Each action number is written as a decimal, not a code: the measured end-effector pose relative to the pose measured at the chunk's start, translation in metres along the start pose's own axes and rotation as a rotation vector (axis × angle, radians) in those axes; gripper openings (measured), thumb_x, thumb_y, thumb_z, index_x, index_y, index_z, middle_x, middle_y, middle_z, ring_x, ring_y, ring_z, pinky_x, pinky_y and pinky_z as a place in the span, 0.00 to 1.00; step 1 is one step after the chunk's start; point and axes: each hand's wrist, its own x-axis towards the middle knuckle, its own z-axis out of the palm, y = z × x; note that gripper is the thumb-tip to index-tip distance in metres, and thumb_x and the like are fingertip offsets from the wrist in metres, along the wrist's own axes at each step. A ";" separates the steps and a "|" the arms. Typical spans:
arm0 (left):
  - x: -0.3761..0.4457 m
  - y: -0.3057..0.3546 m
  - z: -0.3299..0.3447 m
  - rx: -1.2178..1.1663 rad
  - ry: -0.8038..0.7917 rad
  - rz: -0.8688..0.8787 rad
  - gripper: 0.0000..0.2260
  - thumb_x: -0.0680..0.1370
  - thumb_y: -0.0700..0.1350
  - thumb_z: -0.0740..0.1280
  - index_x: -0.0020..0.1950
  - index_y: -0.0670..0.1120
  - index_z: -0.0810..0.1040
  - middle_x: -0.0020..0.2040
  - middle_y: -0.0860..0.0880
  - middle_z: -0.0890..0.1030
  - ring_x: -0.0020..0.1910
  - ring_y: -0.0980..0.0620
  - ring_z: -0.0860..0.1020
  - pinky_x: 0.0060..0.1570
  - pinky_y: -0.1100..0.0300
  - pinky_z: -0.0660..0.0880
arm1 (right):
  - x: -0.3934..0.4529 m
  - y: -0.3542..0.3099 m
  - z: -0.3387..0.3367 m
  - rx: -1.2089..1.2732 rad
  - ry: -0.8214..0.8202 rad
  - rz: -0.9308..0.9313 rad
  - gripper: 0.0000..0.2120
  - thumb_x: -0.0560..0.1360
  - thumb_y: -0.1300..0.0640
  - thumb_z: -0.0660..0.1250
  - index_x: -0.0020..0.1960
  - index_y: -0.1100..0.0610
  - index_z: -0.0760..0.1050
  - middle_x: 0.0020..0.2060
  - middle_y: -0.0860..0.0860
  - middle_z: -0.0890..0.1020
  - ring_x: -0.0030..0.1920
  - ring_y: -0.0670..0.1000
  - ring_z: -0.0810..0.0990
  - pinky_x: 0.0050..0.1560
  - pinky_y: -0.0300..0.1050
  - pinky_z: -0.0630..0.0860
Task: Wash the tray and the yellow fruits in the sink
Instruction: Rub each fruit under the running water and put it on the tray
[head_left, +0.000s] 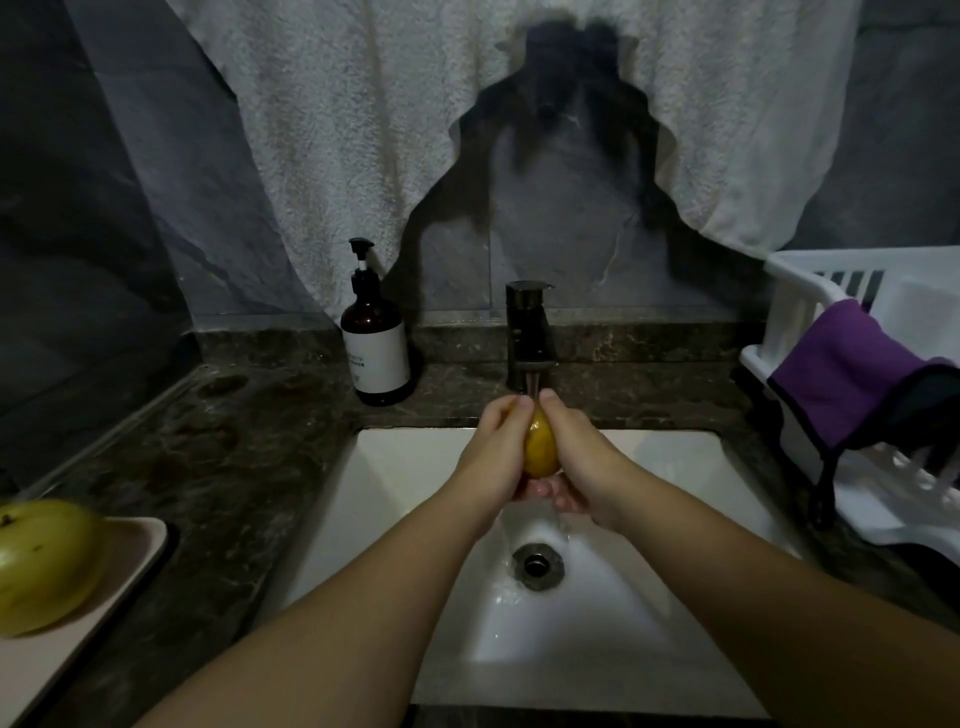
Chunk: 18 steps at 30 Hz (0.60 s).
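A yellow fruit (540, 448) is held upright between both my hands under the running water of the dark tap (529, 336), above the white sink (405, 499). My left hand (496, 457) wraps its left side and my right hand (584, 460) its right side, fingers curled round it. Water runs off my hands toward the drain (537, 565). A second, larger yellow-green fruit (44, 566) lies on the beige tray (140, 545) on the counter at the far left.
A brown pump bottle (375, 343) stands on the dark marble counter (234, 447) left of the tap. A white dish rack (831, 312) with a purple cloth (862, 374) over its edge sits at the right. A white towel (363, 130) hangs on the wall behind.
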 end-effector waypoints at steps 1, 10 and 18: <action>-0.001 0.001 0.002 -0.035 0.005 -0.024 0.12 0.83 0.65 0.59 0.61 0.63 0.74 0.57 0.46 0.80 0.48 0.45 0.85 0.46 0.47 0.86 | 0.001 0.000 0.001 -0.042 0.032 -0.066 0.25 0.81 0.31 0.53 0.70 0.44 0.64 0.52 0.58 0.81 0.38 0.52 0.83 0.34 0.42 0.75; -0.004 0.004 0.005 0.029 0.074 0.015 0.20 0.74 0.69 0.56 0.56 0.59 0.75 0.50 0.44 0.83 0.43 0.46 0.85 0.40 0.48 0.84 | 0.001 -0.003 0.003 -0.093 0.086 -0.198 0.21 0.81 0.34 0.57 0.64 0.46 0.71 0.49 0.55 0.80 0.44 0.52 0.81 0.39 0.48 0.79; -0.003 0.004 0.006 0.085 0.045 0.022 0.23 0.76 0.71 0.55 0.56 0.58 0.77 0.47 0.44 0.84 0.42 0.44 0.85 0.40 0.51 0.80 | 0.005 0.001 -0.002 -0.052 0.059 -0.102 0.25 0.79 0.30 0.56 0.65 0.46 0.72 0.45 0.53 0.81 0.37 0.50 0.80 0.28 0.39 0.70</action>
